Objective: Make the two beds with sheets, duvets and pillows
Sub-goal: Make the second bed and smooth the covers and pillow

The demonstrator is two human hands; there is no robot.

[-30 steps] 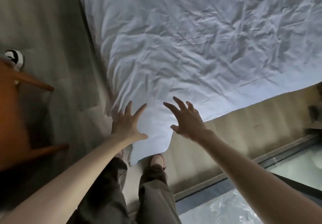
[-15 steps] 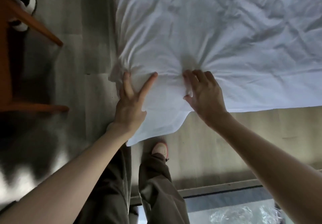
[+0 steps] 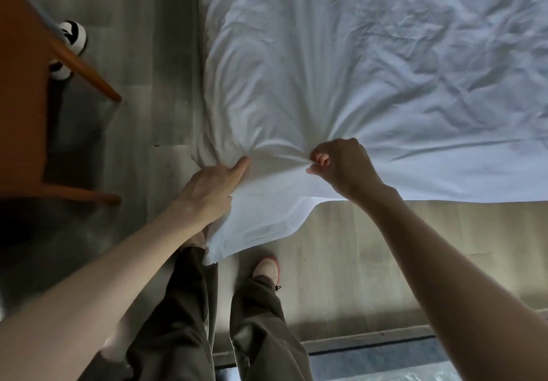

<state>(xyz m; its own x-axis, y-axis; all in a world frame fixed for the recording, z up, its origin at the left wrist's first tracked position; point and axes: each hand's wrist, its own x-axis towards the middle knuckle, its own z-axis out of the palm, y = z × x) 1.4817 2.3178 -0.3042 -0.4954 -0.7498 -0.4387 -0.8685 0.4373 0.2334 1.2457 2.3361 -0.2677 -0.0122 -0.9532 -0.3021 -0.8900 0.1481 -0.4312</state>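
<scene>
1. Sheet [image 3: 355,69] is spread white and creased over a bed that is hidden beneath it; its near corner [image 3: 252,232] hangs loose off the bed's end, above the floor [image 3: 385,262] and in front of the person's legs.
2. The step in hand is judged to be the fitting of the sheet at this corner. No duvet or pillow is seen, so the task is taken to be at an early stage.
3. The right hand [image 3: 341,167] is closed in a fist on a bunch of sheet, pinched between thumb and curled fingers. Folds fan out from that grip across the bed.
4. The left hand [image 3: 213,188] is laid back-up on the sheet near the bed's left edge, with its forefinger straight on the cloth. Thumb and other fingers are hidden, so it cannot be told whether cloth is gripped there.
5. Both forearms are stretched forward and down, and the hands are set close together, with a taut ridge of cloth between them.
6. Next, an even pull toward the body is called for, so that the creases are drawn out. The hanging corner would then need to be folded and tucked under. A firm grip by the left hand would be needed first.
</scene>
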